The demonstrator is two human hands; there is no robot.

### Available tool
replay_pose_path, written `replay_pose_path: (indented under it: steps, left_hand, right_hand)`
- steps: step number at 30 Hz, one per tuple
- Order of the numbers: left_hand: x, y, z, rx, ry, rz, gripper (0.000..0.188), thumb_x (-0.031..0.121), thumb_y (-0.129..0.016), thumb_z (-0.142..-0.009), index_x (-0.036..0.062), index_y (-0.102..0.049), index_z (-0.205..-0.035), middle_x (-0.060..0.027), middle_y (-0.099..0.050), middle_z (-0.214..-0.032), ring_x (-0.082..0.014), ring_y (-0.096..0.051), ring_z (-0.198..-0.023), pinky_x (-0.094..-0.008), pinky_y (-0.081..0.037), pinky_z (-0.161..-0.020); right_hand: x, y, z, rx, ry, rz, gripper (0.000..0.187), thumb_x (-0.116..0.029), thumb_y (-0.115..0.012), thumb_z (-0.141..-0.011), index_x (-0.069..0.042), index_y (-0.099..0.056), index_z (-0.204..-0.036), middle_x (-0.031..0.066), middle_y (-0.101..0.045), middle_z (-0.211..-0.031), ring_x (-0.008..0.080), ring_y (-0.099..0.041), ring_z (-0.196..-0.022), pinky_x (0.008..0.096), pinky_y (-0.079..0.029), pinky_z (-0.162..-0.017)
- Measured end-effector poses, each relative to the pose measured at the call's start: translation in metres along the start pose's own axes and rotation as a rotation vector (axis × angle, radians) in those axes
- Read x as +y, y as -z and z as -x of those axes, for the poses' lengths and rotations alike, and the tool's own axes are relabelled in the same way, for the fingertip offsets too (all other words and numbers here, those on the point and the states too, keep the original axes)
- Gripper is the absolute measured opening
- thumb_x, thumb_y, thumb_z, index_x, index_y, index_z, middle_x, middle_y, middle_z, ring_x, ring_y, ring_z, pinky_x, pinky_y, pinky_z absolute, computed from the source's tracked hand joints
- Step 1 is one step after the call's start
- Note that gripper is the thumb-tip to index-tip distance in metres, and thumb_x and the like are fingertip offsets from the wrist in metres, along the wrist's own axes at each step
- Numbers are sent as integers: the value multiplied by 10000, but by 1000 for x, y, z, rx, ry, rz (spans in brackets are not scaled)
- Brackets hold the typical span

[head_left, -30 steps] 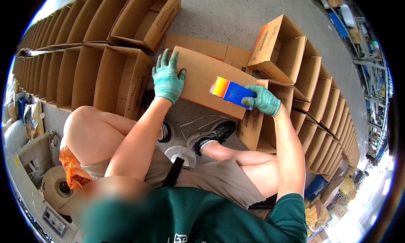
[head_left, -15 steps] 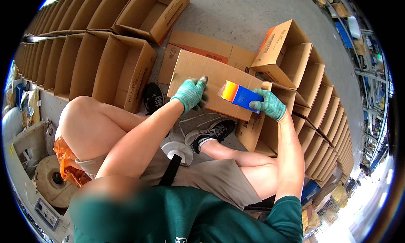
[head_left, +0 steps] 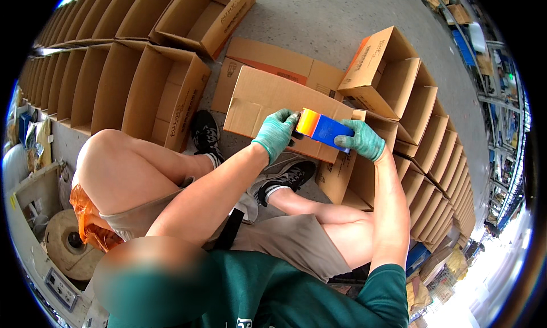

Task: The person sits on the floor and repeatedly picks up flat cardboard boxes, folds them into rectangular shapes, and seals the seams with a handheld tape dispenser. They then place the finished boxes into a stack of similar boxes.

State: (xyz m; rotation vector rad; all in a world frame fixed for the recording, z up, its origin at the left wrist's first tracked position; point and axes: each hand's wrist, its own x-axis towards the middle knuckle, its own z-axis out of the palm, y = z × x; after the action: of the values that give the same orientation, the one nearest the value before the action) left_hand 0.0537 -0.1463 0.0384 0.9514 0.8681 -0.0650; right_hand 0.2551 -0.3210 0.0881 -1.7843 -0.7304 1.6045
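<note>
My right hand (head_left: 364, 140), in a green knitted glove, is wrapped round the back of a blue tape dispenser (head_left: 331, 132). An orange-yellow roll of packing tape (head_left: 307, 122) shows at the dispenser's front. My left hand (head_left: 279, 133), gloved alike with dark fingertips, pinches at the tape's front end; the bit between its fingers is mostly hidden. Under both hands a closed brown cardboard box (head_left: 250, 97) lies tilted in front of me, its plain face up.
Rows of open cardboard boxes (head_left: 165, 94) stand at the left, and more open boxes (head_left: 393, 77) line the right. A flattened orange-and-brown carton (head_left: 273, 63) lies beyond the box. An orange plastic bag (head_left: 88, 219) is by my left knee. Shelving (head_left: 498, 100) runs along the far right.
My left hand has moved right from over the box to the front of the tape dispenser, its fingers now pinched there. My right hand and the dispenser have hardly moved.
</note>
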Motion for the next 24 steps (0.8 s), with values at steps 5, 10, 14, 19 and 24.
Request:
replay_pose_path:
  steps: [5, 10, 14, 19, 24]
  left_hand:
    - [-25, 13, -18, 460, -474, -589, 124, 119, -650, -961, 12, -615, -908, -198, -653, -839, -384, -598, -718, -424, -490, -682]
    - [-7, 139, -38, 806, -587, -432, 160, 155, -561, -1010, 34, -536, -908, -115, -560, -844, -216, -493, -775, -401, -459, -720]
    - [8, 160, -34, 766, -333, -449, 270, 251, -453, -1091, 21, -505, -960, -123, -532, -795, -231, -457, -735, -395, -451, -711]
    - [-12, 185, -55, 658, -285, -275, 270, 254, -451, -1093, 13, -514, -989, -128, -554, -810, -242, -469, -733, -377, -456, -712]
    - [-20, 167, -58, 607, -289, -467, 232, 224, -497, -1072, 4, -535, -1006, -103, -598, -862, -214, -482, -770, -379, -464, -751]
  right_hand:
    - [-19, -8, -6, -18, -24, 36, 448, -450, -812, -822, -54, -689, -993, -43, -593, -735, 55, -535, -646, 238, -457, -592]
    - [-18, -7, -12, 15, -44, 121, 469, -511, -798, -813, -68, -676, -902, -33, -582, -691, 58, -543, -620, 243, -450, -559]
    - [-19, -10, -16, 75, -24, 190, 467, -512, -794, -817, -66, -673, -887, -31, -581, -690, 60, -536, -617, 246, -447, -548]
    - [-27, -17, -17, 105, -16, 213, 464, -504, -789, -823, -57, -675, -876, -25, -581, -703, 60, -526, -641, 253, -450, -569]
    - [-14, -11, -15, 142, -15, 221, 480, -512, -790, -822, -50, -679, -883, -20, -585, -707, 66, -534, -651, 262, -457, -580]
